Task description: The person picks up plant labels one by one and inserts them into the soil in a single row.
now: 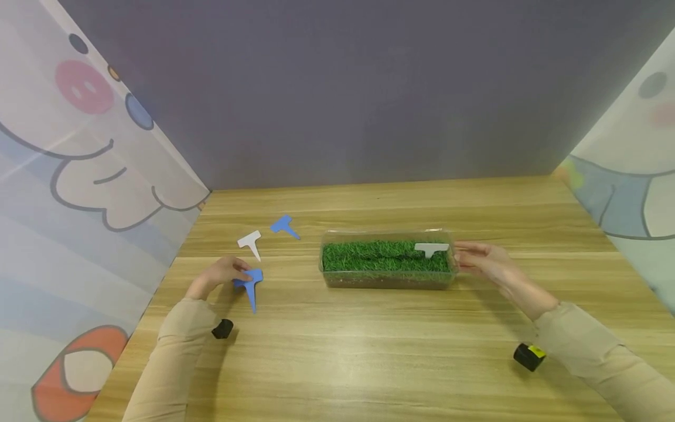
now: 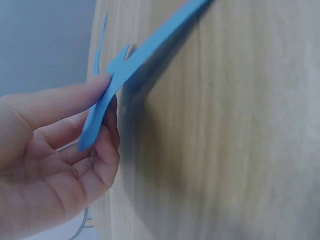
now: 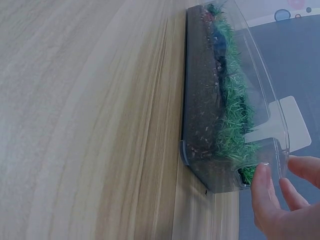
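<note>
My left hand (image 1: pixel 224 271) pinches a blue T-shaped plant label (image 1: pixel 251 287) between thumb and fingers, its pointed stem toward the front. In the left wrist view the thumb presses on the head of this blue label (image 2: pixel 117 75), just over the tabletop. At the right end of a clear plastic planter box (image 1: pixel 390 280), my right hand (image 1: pixel 490 264) grips the end wall near the rim. Dark soil and green grass (image 1: pixel 369 258) fill the box. A white T-shaped label (image 1: pixel 431 249) stands upright in the grass near the right end; it also shows in the right wrist view.
Behind the left hand, a white label (image 1: pixel 252 243) and another blue label (image 1: pixel 285 226) lie on the wooden table (image 1: pixel 337 351). A grey panel (image 1: pixel 369 94) rises along the back edge. Cartoon-printed sheets (image 1: pixel 79 176) flank the table on both sides.
</note>
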`<state>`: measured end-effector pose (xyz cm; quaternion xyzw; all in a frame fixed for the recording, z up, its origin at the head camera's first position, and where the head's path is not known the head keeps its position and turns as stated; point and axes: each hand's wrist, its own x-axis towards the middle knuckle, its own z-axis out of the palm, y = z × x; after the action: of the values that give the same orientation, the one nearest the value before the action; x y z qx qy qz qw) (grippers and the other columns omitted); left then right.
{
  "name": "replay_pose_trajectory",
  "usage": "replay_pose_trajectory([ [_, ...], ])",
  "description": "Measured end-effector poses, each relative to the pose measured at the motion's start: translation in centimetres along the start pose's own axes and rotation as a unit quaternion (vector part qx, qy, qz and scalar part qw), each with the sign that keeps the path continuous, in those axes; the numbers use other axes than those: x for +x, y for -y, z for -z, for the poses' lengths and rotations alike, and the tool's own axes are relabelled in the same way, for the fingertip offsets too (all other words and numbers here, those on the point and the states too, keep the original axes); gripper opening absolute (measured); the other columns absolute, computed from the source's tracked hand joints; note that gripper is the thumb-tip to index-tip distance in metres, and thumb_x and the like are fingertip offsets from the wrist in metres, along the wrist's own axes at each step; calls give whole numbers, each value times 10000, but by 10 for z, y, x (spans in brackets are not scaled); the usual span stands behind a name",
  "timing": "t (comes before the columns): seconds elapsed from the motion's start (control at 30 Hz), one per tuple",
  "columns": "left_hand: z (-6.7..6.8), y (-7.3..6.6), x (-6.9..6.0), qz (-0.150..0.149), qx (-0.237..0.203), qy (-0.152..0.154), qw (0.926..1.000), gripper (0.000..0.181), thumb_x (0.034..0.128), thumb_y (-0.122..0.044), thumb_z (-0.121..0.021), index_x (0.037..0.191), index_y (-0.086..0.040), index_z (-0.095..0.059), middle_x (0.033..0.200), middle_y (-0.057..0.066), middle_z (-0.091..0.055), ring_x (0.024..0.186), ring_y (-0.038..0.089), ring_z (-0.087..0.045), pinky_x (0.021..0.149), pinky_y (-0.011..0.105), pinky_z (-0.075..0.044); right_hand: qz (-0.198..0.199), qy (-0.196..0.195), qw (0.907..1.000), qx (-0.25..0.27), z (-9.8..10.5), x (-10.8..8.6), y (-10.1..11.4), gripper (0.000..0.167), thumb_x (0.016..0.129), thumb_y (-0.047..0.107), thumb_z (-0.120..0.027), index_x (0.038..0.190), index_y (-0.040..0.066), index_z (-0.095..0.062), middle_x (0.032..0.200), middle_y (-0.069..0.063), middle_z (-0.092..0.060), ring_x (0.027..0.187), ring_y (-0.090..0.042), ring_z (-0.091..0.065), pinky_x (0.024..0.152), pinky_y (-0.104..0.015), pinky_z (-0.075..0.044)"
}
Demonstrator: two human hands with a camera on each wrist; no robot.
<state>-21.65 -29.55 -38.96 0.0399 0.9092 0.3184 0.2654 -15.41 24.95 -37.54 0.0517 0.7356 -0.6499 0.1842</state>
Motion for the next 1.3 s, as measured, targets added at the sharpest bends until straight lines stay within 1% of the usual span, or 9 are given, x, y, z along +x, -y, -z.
replay_pose_trajectory([
  [0.07,0,0,0,127,-222,-88,9996,446,797,-157,-650,1121,116,-510,1062,221,-534,898,236,-524,772,362,-460,1,9,10000,-23,-1,0,0,649,853,186,-588,1342,-66,-244,1175,-73,-543,881,-43,-595,859,-241,-436],
  [0.23,3,-5,1,163,-630,-159,9978,438,802,-190,-651,1123,82,-527,1051,145,-562,917,215,-518,785,335,-452,-3,11,10000,-27,-1,-1,1,646,851,179,-588,1341,-62,-243,1167,-74,-548,872,-38,-595,850,-226,-439],
  [0.47,7,-21,-4,-153,-767,-197,9967,423,807,-217,-646,1109,63,-549,1033,111,-578,1020,290,-472,866,433,-399,-9,-3,10000,96,0,0,0,656,847,170,-593,1342,-67,-233,1007,104,-593,858,-31,-597,851,-230,-440],
  [0.57,7,-28,-5,-328,-819,-252,9958,416,810,-203,-641,1112,66,-545,1046,124,-579,1024,298,-480,899,460,-377,-1,-1,10000,77,0,0,0,655,846,174,-595,1342,-63,-238,1021,86,-597,860,-33,-597,850,-228,-440],
  [0.67,7,-35,-7,-451,-846,-323,9949,401,811,-204,-637,1107,52,-550,1061,127,-582,1046,303,-473,925,480,-349,10,12,10000,27,0,-1,0,649,848,174,-592,1342,-60,-242,1087,18,-588,868,-37,-596,851,-228,-440],
  [0.8,5,-48,-9,-584,-834,-419,9939,389,819,-230,-629,1099,31,-558,1083,146,-572,1079,322,-449,931,497,-330,1,22,10000,75,-1,0,0,650,846,165,-593,1340,-67,-239,1101,-15,-585,872,-46,-598,848,-225,-441],
  [0.97,3,-68,-9,-721,-757,-549,9930,382,830,-254,-616,1107,2,-560,1139,165,-533,1106,327,-439,937,498,-325,-14,5,9997,236,-1,0,1,659,843,148,-597,1337,-83,-227,972,112,-600,864,-44,-599,842,-221,-445],
  [1.07,3,-81,-8,-766,-728,-656,9922,370,829,-250,-618,1100,-4,-562,1172,180,-524,1135,339,-432,956,503,-312,-4,7,9995,307,-1,0,1,664,839,140,-602,1333,-91,-224,943,137,-600,863,-47,-601,843,-225,-446],
  [1.3,1,-109,-7,-895,-790,-822,9894,324,820,-221,-629,1076,-28,-584,1193,164,-527,1146,319,-442,951,461,-342,9,-32,10000,67,0,0,0,658,840,174,-603,1335,-73,-247,1082,19,-590,870,-46,-600,845,-225,-444],
])
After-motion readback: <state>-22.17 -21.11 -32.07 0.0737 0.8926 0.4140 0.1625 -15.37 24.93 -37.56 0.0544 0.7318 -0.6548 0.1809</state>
